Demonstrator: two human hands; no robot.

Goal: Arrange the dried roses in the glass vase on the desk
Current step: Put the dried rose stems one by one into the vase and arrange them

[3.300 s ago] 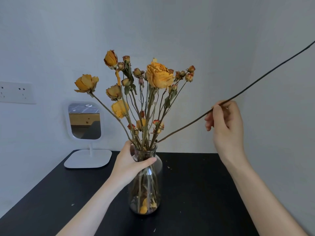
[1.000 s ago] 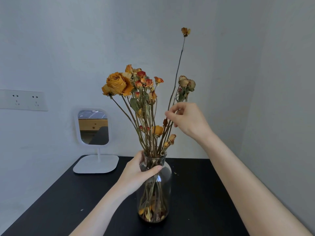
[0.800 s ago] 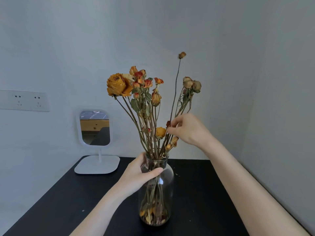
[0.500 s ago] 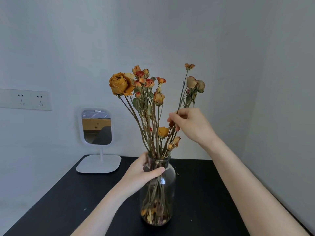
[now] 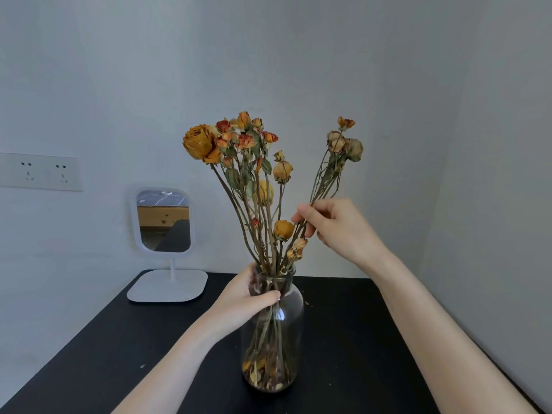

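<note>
Left hand wraps the glass vase neck so it won't tip on the desk, I'd guess; right hand pinches a stem among the dried roses, probably to fan it out.

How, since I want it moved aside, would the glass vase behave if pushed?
Likely to tip: the glass vase is tall, with dried roses spreading high above. Probably breakable, being clear glass; the left hand gripping its neck suggests it needs steadying.
</note>
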